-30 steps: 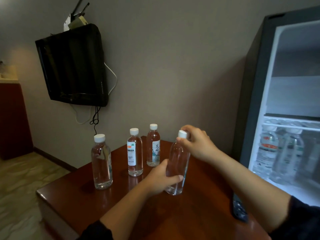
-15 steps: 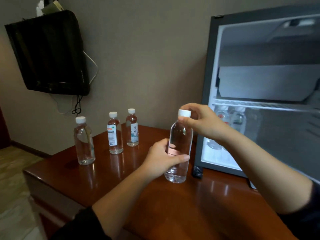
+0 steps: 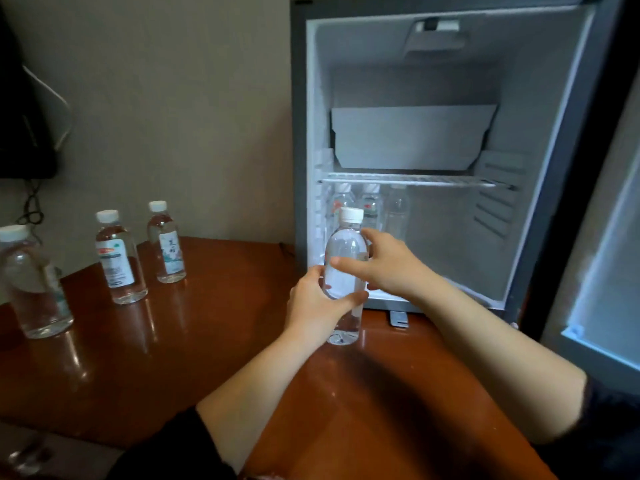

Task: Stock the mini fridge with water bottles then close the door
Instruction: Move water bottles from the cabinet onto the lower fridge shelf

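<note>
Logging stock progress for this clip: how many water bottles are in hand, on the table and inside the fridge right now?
Held bottle, gripped by left hand and right hand: 1
Standing bottles on the table: 3
Stocked bottles in the fridge, under the wire shelf: 3
Total: 7

A glossy reddish-brown wooden table (image 3: 173,358) filled the view from 6 to 9 o'clock, its polish throwing back pale streaks of light. Behind it rose a plain beige wall (image 3: 180,116). At 9 o'clock the edge of a black television (image 3: 20,133) hung on that wall, a white cable (image 3: 60,109) looping beside it and a black cord (image 3: 31,206) dangling beneath. Blurred floor (image 3: 41,455) showed at 7 o'clock.
</note>
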A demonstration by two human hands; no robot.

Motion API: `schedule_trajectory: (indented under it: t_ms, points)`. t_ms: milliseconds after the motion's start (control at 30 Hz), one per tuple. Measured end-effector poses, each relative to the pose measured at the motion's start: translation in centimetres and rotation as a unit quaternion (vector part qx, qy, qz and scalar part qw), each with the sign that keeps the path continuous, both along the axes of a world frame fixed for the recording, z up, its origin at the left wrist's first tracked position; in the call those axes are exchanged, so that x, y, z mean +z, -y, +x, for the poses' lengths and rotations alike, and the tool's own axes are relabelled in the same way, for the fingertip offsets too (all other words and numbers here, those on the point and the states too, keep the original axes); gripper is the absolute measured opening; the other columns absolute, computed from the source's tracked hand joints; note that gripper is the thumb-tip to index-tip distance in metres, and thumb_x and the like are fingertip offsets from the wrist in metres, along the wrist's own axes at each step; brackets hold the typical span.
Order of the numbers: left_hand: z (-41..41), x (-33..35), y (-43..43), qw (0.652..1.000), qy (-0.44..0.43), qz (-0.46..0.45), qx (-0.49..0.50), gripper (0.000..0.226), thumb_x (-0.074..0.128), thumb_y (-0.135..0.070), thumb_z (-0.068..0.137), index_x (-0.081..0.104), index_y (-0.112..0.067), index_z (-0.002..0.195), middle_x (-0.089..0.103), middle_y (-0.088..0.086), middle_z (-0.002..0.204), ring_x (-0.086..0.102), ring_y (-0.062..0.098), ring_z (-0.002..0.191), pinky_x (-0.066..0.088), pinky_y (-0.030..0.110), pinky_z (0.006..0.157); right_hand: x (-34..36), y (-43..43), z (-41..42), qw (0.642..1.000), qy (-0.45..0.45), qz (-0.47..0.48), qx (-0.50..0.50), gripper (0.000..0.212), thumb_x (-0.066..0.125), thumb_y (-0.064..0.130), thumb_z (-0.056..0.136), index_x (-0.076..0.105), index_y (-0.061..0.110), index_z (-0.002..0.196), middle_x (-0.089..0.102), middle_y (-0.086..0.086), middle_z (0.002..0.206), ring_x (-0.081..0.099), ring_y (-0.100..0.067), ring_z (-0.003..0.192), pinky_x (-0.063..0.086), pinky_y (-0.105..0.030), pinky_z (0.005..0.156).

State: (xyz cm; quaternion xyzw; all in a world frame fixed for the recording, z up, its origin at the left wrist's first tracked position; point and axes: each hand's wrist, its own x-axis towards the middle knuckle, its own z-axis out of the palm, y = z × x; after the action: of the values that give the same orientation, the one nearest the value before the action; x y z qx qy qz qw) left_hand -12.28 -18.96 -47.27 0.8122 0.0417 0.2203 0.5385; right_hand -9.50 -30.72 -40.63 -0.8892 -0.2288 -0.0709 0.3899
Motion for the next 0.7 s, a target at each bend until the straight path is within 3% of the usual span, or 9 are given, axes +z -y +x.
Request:
schedule_trajectory:
  t_ms: [100,200,267,400,700]
  points:
    - [1.3,-0.2,1.8,0.999,-0.005,-0.012,-0.033,0.068,0.081,-0.045,0.052,0.056,-0.023,0.111,0.067,0.001,0.104,0.064,0.021,0.099,0.054,0.045,0.086,0.0,0.8,-0.1,0.989,0.083,-0.080,-0.088,0.061,0.067,0.054,0.076,0.049,0.016,0.120,0.062,-0.006,0.112,0.056,-0.029,0.107,0.042,-0.034,0.081]
    - [2.7,0.0,3.0,0.998,0.005,-0.013,-0.066,0.059,0.080,-0.030,0.067,0.051,-0.023,0.119,0.064,0.000,0.109,0.061,0.019,0.103,0.051,0.037,0.090,0.4,2.1,0.8,0.990,0.074,-0.068,-0.096,0.051,0.068,0.051,0.078,0.050,0.017,0.110,0.057,0.000,0.092,0.053,-0.026,0.098,0.036,-0.031,0.075]
    - [3.6,0.3,3.4,0.995,0.003,0.007,-0.102,0.059,0.075,-0.031,0.075,0.047,-0.023,0.126,0.060,-0.004,0.116,0.056,0.015,0.108,0.044,0.028,0.090,0.6,3.2,2.1,0.992,0.066,-0.053,-0.098,0.050,0.069,0.051,0.077,0.050,0.017,0.108,0.058,0.002,0.094,0.054,-0.026,0.098,0.038,-0.031,0.076]
    - [5.1,-0.3,4.0,0.990,-0.008,0.052,-0.127,0.054,0.064,-0.028,0.086,0.042,-0.024,0.135,0.056,-0.003,0.123,0.052,0.011,0.113,0.040,0.024,0.091,0.3,5.0,4.9,0.989,0.061,-0.048,-0.123,0.065,0.068,0.052,0.076,0.047,0.017,0.127,0.060,-0.007,0.121,0.053,-0.030,0.114,0.040,-0.035,0.084]
    - [8.4,-0.9,6.9,0.988,-0.034,0.056,-0.143,0.065,0.056,-0.027,0.091,0.023,-0.021,0.147,0.040,0.001,0.142,0.043,0.014,0.127,0.036,0.028,0.106,-0.5,6.3,9.9,0.984,0.053,-0.021,-0.168,0.058,0.068,0.046,0.080,0.045,0.015,0.123,0.062,-0.009,0.118,0.056,-0.033,0.110,0.047,-0.038,0.081]
